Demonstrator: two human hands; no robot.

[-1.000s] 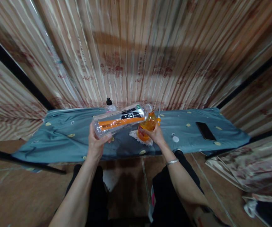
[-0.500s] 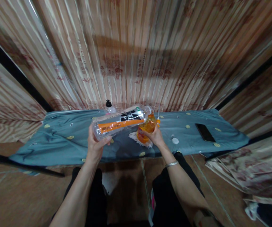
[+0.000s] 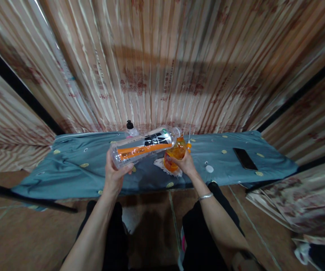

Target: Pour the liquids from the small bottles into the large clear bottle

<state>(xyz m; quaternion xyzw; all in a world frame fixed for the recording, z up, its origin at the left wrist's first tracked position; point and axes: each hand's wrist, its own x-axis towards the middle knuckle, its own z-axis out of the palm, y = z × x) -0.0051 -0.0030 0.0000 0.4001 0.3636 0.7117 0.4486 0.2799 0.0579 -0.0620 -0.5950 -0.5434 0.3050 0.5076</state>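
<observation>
Left hand [image 3: 113,176] gripping a tilted, orange-labelled clear plastic bottle [image 3: 144,147], right hand [image 3: 187,165] gripping a translucent amber bottle [image 3: 177,152] — their mouths [image 3: 176,132] sitting close together — white cloth [image 3: 176,173] lying beneath on teal patterned fabric [image 3: 207,148], pleated beige curtain [image 3: 156,82] hanging beyond.

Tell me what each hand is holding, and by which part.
The left hand holds the clear bottle by its base end; the right hand holds the amber bottle by the side of its body.
</observation>
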